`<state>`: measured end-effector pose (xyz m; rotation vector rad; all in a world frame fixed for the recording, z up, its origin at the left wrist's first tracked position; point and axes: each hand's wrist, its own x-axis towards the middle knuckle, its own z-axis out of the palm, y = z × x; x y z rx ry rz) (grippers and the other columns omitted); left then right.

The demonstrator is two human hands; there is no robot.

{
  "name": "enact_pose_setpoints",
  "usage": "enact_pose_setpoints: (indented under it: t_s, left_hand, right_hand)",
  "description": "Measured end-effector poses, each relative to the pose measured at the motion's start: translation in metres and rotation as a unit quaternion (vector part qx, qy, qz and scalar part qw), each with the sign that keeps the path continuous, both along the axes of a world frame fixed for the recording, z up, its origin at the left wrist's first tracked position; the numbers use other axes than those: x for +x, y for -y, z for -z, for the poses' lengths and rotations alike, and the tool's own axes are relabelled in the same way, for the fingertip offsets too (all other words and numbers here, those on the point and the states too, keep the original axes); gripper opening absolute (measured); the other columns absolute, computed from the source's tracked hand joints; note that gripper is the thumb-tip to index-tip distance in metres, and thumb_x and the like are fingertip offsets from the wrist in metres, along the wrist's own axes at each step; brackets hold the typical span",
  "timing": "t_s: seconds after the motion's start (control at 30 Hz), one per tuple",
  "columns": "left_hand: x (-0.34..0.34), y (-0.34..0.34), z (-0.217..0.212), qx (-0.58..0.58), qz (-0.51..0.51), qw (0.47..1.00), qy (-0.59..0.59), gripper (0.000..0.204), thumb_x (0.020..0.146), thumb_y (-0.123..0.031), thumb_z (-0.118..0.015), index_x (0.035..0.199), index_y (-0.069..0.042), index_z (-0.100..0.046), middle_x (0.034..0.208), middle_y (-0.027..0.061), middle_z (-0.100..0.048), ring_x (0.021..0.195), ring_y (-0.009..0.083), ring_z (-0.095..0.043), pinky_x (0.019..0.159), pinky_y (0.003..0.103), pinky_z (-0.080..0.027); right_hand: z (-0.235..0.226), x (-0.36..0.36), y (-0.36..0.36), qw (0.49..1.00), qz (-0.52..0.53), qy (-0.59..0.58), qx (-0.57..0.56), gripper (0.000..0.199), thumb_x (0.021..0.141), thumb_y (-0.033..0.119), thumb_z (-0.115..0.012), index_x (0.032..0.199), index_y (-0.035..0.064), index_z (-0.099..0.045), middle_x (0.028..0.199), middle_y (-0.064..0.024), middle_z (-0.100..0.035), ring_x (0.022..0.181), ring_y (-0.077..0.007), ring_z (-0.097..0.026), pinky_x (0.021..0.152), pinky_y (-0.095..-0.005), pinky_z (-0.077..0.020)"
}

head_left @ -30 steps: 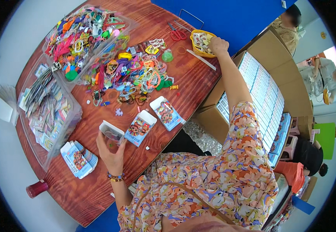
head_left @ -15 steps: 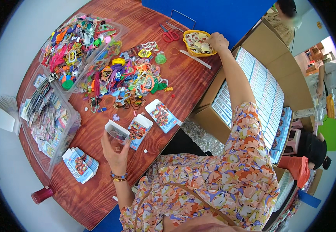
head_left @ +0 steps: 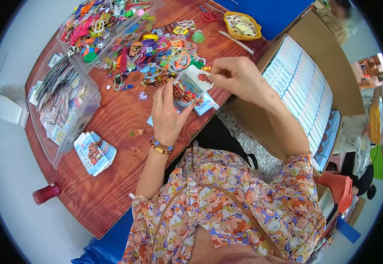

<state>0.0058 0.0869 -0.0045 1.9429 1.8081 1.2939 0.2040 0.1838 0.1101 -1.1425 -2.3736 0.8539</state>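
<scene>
My left hand [head_left: 165, 115] is wrapped round a small blue-and-white printed carton [head_left: 185, 93] whose open top tilts up, with colourful contents showing inside. Beside its mouth, my right hand [head_left: 235, 75] has thumb and fingers pinched together. A pale piece with a reddish print lies at those fingertips; whether it is the carton's flap or a separate item, I cannot tell. Another printed carton [head_left: 207, 104] lies on the table behind the held one, partly hidden. Beyond both hands spreads a loose pile of small colourful toys and bands [head_left: 173, 55].
A yellow basket [head_left: 257, 35] of small packets stands at the far edge near red scissors [head_left: 208, 16]. Clear tubs hold trinkets [head_left: 99, 26] and cards [head_left: 61, 94] at left. A stack of flat cartons [head_left: 93, 154] lies nearer. A large cardboard box [head_left: 332, 66] of packed cartons stands right.
My right hand has come back from the yellow basket to the carton's mouth. My left hand has lifted the carton up and rightward. The view has shifted.
</scene>
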Motion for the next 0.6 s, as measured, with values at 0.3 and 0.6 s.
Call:
enact_pose_setpoints:
  t_s: [0.3,0.6]
  left_hand:
    - [0.017,0.021,0.015,-0.028,0.060,0.998,-0.013,0.076,0.075,-0.014,-0.081,0.140,0.000,-0.045,0.122,0.0188,-0.055,0.116,0.0378,-0.053,0.097,0.044,-0.045]
    - [0.002,0.027,0.008,-0.092,0.078,0.983,0.136,0.080,0.078,-0.019,-0.082,0.144,0.001,-0.041,0.139,0.0229,-0.048,0.127,0.0407,-0.048,0.106,0.046,-0.041]
  right_hand:
    - [-0.012,-0.008,0.059,0.962,0.019,0.209,0.173,0.021,0.091,0.030,-0.058,0.093,0.0116,-0.068,0.077,-0.0125,-0.070,0.070,-0.0304,-0.070,0.056,-0.0436,-0.0541]
    - [-0.015,0.119,0.170,0.798,0.383,-0.318,0.338,0.020,0.095,-0.001,-0.058,0.115,-0.0009,-0.060,0.107,-0.0101,-0.064,0.100,-0.0215,-0.065,0.087,-0.0314,-0.0515]
